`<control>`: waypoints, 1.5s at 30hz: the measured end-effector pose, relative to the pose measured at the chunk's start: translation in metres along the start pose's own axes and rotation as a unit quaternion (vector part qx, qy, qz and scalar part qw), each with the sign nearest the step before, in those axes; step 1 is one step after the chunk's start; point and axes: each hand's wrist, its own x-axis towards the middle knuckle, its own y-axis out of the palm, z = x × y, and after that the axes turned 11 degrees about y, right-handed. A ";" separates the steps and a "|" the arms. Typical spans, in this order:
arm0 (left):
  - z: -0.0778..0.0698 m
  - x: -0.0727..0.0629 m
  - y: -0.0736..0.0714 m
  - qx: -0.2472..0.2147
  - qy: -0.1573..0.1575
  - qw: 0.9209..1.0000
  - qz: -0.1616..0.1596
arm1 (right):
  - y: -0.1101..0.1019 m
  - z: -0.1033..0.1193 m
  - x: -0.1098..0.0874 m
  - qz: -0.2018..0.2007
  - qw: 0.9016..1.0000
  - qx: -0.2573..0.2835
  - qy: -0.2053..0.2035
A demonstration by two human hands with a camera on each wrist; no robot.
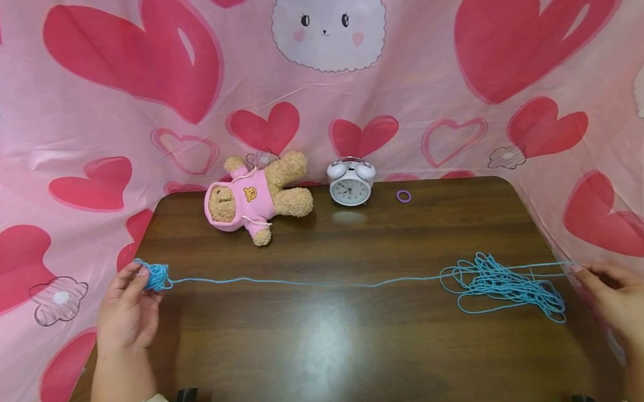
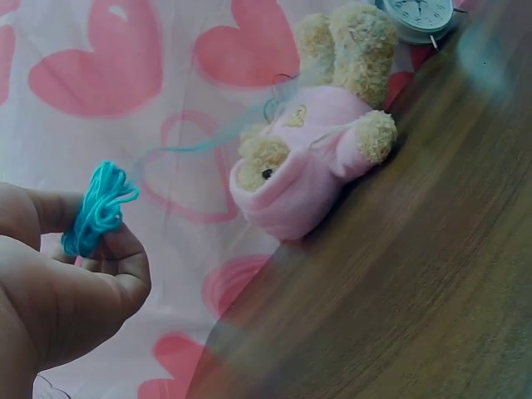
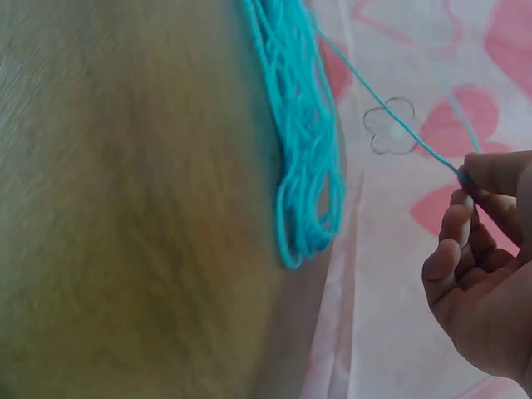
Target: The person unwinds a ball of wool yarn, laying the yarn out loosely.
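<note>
Between thumb and fingers my left hand holds a small wound bundle of blue yarn, raised at the table's left side. In the left wrist view the bundle shows looped strands. One strand runs from it across the table to a loose, tangled heap of the same yarn on the right. My right hand pinches a yarn strand at the right edge, beside the heap. The right wrist view shows that strand stretched to the fingertips.
Along the back of the brown table lie a teddy bear in a pink hoodie, a white alarm clock standing, and a purple ring. A pink heart-patterned cloth hangs behind and at both sides.
</note>
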 end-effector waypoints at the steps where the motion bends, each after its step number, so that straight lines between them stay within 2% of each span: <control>1: -0.001 0.000 0.000 -0.008 0.002 1.000 -0.004 | 0.000 -0.002 0.001 0.005 1.000 -0.002 0.003; 4: -0.002 0.000 0.000 -0.017 0.007 1.000 -0.007 | 0.000 -0.009 0.005 0.012 1.000 -0.023 0.005; 7: -0.002 0.000 0.001 -0.020 0.006 1.000 0.000 | 0.001 -0.017 0.010 0.013 0.997 -0.077 -0.023; 9: 0.000 -0.001 0.003 -0.018 0.004 1.000 0.007 | 0.002 -0.022 0.014 0.017 0.992 -0.117 -0.040; 13: 0.003 -0.001 0.005 -0.008 0.001 1.000 0.020 | 0.004 -0.029 0.021 0.040 0.984 -0.164 -0.064; 19: 0.005 -0.001 0.007 0.012 0.000 1.000 0.027 | 0.006 -0.036 0.027 0.037 0.972 -0.211 -0.100; 31: 0.007 -0.004 0.014 0.007 -0.010 0.999 0.037 | 0.002 -0.035 0.022 0.048 0.973 -0.215 -0.075; 40: 0.010 -0.003 0.018 0.002 -0.005 0.999 0.045 | -0.004 -0.030 0.020 0.025 0.967 -0.233 -0.096; 45: 0.011 -0.003 0.021 0.004 -0.005 0.999 0.047 | 0.003 -0.024 0.014 0.021 0.972 -0.213 -0.099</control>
